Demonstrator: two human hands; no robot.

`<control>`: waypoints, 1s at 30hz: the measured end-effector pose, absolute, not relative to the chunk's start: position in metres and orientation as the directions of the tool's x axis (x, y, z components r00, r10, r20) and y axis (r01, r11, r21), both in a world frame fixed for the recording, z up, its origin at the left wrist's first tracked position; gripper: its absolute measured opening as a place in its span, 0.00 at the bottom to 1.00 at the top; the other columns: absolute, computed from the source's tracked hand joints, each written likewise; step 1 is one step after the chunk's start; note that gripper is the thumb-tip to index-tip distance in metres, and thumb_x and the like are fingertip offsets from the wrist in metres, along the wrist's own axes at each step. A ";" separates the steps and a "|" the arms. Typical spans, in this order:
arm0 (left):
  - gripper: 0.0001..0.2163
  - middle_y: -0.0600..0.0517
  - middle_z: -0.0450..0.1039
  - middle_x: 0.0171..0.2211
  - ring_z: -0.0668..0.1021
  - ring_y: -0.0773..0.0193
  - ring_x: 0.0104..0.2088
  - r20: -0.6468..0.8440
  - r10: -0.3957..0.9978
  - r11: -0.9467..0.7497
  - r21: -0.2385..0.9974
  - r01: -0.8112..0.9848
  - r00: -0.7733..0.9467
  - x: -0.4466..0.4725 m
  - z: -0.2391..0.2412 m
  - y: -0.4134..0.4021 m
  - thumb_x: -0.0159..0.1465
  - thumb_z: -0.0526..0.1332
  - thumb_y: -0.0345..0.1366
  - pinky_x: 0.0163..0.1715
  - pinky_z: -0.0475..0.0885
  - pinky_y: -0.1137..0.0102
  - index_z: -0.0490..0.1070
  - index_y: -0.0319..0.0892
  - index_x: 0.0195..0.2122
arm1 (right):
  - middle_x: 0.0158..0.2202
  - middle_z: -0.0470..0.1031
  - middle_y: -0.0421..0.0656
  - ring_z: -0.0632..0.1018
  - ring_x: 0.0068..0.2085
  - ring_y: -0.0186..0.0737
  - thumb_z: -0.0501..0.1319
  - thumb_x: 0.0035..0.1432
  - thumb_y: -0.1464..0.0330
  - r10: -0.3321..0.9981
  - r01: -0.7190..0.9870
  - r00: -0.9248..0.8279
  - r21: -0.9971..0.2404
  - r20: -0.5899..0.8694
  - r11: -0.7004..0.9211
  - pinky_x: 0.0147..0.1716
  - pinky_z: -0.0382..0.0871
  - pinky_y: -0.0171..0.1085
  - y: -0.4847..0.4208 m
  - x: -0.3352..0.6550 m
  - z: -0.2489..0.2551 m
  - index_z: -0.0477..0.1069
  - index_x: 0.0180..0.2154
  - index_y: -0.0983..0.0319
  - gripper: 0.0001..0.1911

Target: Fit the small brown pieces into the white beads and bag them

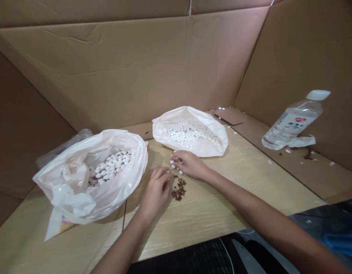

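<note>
My left hand rests on the table with its fingertips pinched together; whatever sits between them is too small to make out. Facing it, my right hand has its fingers curled down over a few small white oval pieces, its fingertips closed on one of them. A little pile of dark brown, spiky bits lies just to the right of my left hand. Left of my hands stands an open white plastic bag with many white ovals inside. Beyond them, a second white bag holds similar ovals, lying flatter.
Cardboard walls enclose the table at the back and sides. A clear bottle with a white cap stands at the right, beside a torn white scrap. Stray white pieces and a thin dark strip lie near the back right corner.
</note>
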State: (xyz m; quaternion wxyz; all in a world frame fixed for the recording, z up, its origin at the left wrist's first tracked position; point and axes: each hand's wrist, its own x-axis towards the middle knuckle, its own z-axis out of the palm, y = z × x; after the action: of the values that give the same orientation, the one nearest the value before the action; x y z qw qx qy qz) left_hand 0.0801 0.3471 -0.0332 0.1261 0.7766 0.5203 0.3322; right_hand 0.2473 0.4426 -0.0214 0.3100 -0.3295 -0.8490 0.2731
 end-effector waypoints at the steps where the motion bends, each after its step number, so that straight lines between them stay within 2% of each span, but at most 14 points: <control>1: 0.15 0.46 0.71 0.49 0.70 0.55 0.52 0.385 0.890 -0.431 0.529 0.731 0.246 0.080 -0.033 0.347 0.62 0.54 0.22 0.53 0.68 0.57 0.74 0.43 0.44 | 0.35 0.76 0.43 0.74 0.35 0.37 0.57 0.59 0.75 0.721 0.390 -0.599 -0.659 0.350 0.643 0.36 0.63 0.34 0.442 0.247 -0.021 0.73 0.36 0.63 0.07; 4: 0.18 0.47 0.68 0.53 0.67 0.54 0.55 0.381 0.883 -0.445 0.498 0.744 0.273 0.082 -0.031 0.347 0.63 0.54 0.22 0.55 0.66 0.55 0.73 0.46 0.49 | 0.35 0.77 0.43 0.74 0.35 0.37 0.57 0.59 0.74 0.727 0.378 -0.594 -0.679 0.344 0.630 0.36 0.63 0.34 0.443 0.247 -0.021 0.74 0.36 0.63 0.07; 7: 0.18 0.47 0.65 0.56 0.65 0.53 0.57 0.362 0.890 -0.433 0.482 0.761 0.277 0.083 -0.028 0.345 0.64 0.54 0.23 0.56 0.65 0.54 0.74 0.48 0.49 | 0.37 0.77 0.44 0.75 0.39 0.39 0.57 0.59 0.73 0.775 0.410 -0.517 -0.690 0.363 0.597 0.38 0.65 0.35 0.449 0.253 -0.022 0.74 0.38 0.62 0.08; 12: 0.12 0.46 0.68 0.53 0.68 0.53 0.54 0.367 0.897 -0.412 0.491 0.768 0.246 0.084 -0.028 0.344 0.65 0.55 0.26 0.53 0.67 0.55 0.76 0.44 0.41 | 0.41 0.77 0.48 0.74 0.44 0.45 0.55 0.58 0.74 0.888 0.688 -0.233 -0.578 0.397 0.439 0.45 0.65 0.39 0.464 0.268 -0.019 0.75 0.41 0.64 0.12; 14: 0.10 0.46 0.69 0.51 0.69 0.53 0.52 0.383 0.893 -0.414 0.496 0.763 0.236 0.083 -0.030 0.345 0.64 0.56 0.26 0.52 0.68 0.56 0.77 0.43 0.38 | 0.43 0.77 0.50 0.73 0.47 0.47 0.55 0.57 0.76 0.905 0.764 -0.175 -0.526 0.388 0.373 0.47 0.64 0.40 0.470 0.274 -0.018 0.75 0.41 0.66 0.13; 20: 0.09 0.46 0.71 0.48 0.71 0.53 0.50 0.391 0.891 -0.416 0.506 0.756 0.229 0.082 -0.031 0.346 0.62 0.58 0.24 0.50 0.70 0.57 0.77 0.43 0.34 | 0.45 0.77 0.51 0.73 0.50 0.50 0.56 0.54 0.78 0.944 0.871 -0.175 -0.404 0.278 0.280 0.50 0.63 0.41 0.478 0.282 -0.020 0.77 0.44 0.67 0.17; 26: 0.09 0.46 0.71 0.47 0.71 0.53 0.50 0.377 0.895 -0.413 0.505 0.758 0.237 0.084 -0.029 0.344 0.63 0.58 0.26 0.49 0.70 0.56 0.77 0.43 0.36 | 0.42 0.79 0.54 0.75 0.48 0.53 0.56 0.54 0.77 0.949 0.874 -0.197 -0.394 0.247 0.285 0.48 0.65 0.42 0.482 0.283 -0.023 0.79 0.42 0.68 0.16; 30: 0.09 0.46 0.71 0.46 0.72 0.54 0.49 0.384 0.890 -0.428 0.516 0.742 0.246 0.084 -0.030 0.344 0.62 0.58 0.26 0.47 0.71 0.56 0.77 0.43 0.35 | 0.41 0.80 0.52 0.77 0.46 0.51 0.56 0.54 0.76 0.948 0.863 -0.209 -0.410 0.242 0.295 0.46 0.66 0.40 0.483 0.283 -0.024 0.79 0.40 0.66 0.14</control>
State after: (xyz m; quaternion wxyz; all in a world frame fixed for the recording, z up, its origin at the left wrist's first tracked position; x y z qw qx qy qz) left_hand 0.0843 0.3435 -0.0295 0.1145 0.7809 0.5226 0.3226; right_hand 0.2831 0.4827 -0.0236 0.2270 -0.5865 -0.7719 0.0928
